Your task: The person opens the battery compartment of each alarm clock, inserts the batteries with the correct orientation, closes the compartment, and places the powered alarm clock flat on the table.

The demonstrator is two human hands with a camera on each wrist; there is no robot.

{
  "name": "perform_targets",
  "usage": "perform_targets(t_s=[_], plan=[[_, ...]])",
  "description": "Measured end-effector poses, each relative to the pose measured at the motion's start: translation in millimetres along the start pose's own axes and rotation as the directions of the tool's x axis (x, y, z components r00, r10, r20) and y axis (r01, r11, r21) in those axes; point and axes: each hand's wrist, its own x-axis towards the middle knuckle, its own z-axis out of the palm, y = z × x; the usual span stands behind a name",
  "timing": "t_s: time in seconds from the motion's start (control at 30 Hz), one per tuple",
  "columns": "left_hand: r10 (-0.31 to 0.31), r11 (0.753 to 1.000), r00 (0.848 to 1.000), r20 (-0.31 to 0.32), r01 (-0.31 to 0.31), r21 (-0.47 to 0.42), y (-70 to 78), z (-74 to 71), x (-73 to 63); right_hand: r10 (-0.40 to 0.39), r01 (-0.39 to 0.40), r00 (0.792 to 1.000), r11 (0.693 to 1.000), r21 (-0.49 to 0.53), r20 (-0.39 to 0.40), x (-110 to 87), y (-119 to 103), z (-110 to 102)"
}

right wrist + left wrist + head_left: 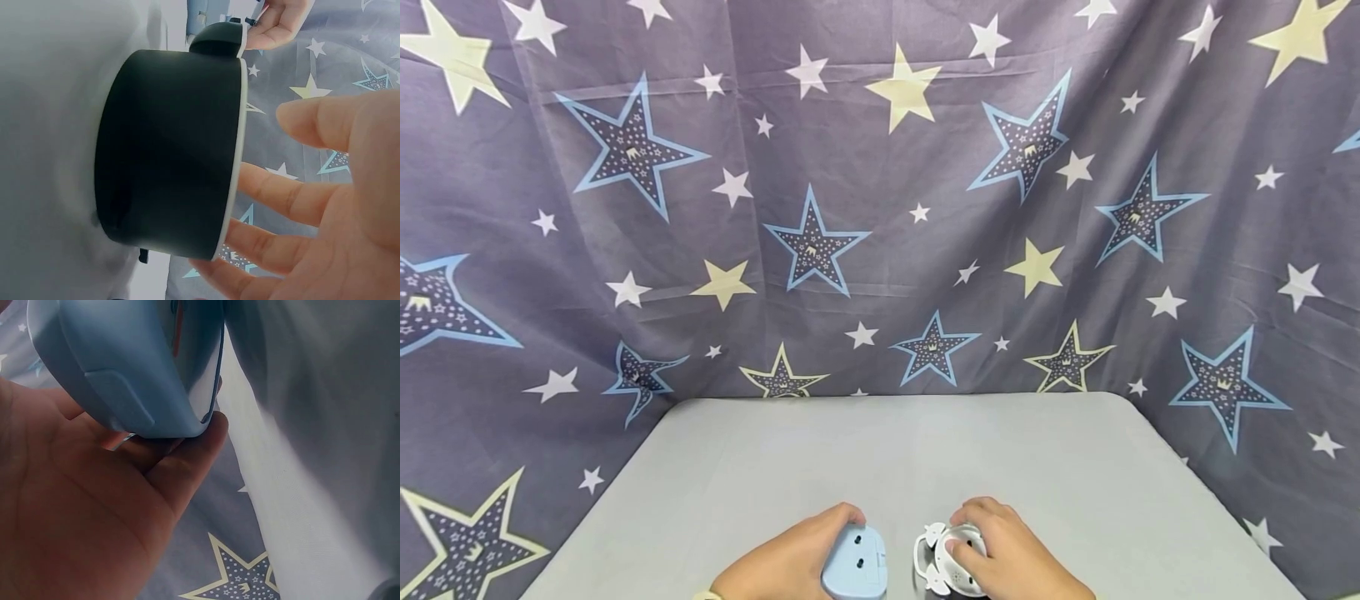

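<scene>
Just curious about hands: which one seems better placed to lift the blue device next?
Probably the left hand: it grips the blue device, while the right hand touches the white clock.

From the head, looking forward and down over the surface (pixel 880 450) to the starred curtain (pixel 850 167), with left hand (pixel 793 554) and right hand (pixel 1015 550) low in frame. From the left wrist, close along the palm to the light-blue object (pixel 119 356); from the right wrist, tipped sideways, close against the twin-bell clock (pixel 169 150). Shared by head and right wrist: clock, curtain and both hands.
</scene>
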Motion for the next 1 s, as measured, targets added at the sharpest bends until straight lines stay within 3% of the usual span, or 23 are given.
perform_targets(t_s=[0.17,0.5,0.83,1.0], plan=[[-0.015,1.000,1.000,-0.001,0.015,0.011,-0.9,1.3,-1.2,0.011,-0.011,1.000,1.000,0.004,0.018,0.8,0.9,0.8],[-0.114,0.993,0.992,0.045,0.116,-0.035,-2.9,0.5,-2.1,-0.038,0.037,0.999,0.999,-0.039,-0.022,-0.2,0.1,4.3],[-0.094,0.995,0.995,0.038,0.095,-0.017,-3.9,0.6,-2.9,-0.062,0.060,0.998,0.997,-0.052,-0.027,0.2,-3.0,4.5],[-0.129,0.991,0.990,0.054,0.132,-0.036,-3.7,0.7,-2.1,-0.064,0.060,0.996,0.995,-0.074,-0.055,-0.4,-3.7,5.7]])
